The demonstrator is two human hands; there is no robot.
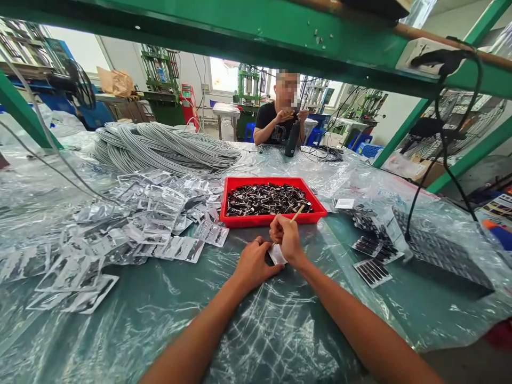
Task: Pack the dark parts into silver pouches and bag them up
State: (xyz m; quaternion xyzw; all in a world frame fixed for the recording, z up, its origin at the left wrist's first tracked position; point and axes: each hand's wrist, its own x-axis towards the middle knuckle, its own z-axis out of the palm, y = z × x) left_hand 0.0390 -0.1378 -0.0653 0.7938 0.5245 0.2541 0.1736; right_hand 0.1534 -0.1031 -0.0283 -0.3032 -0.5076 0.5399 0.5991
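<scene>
My left hand rests on the plastic-covered table, its thumb and fingers bracketing a small whitish sheet or blister card and holding it in place. Over that card, my right hand is closed around a thin pale yellow stick, whose upper end sticks out past the knuckles. The stick's lower end is hidden by the hand. Just beyond both hands stands a red tray heaped with small black and metallic parts.
Clear blister cards pile up at left, before a coil of grey cable. Filled cards and a tray of dark parts lie right. A co-worker sits opposite behind a black bottle. A green beam crosses overhead.
</scene>
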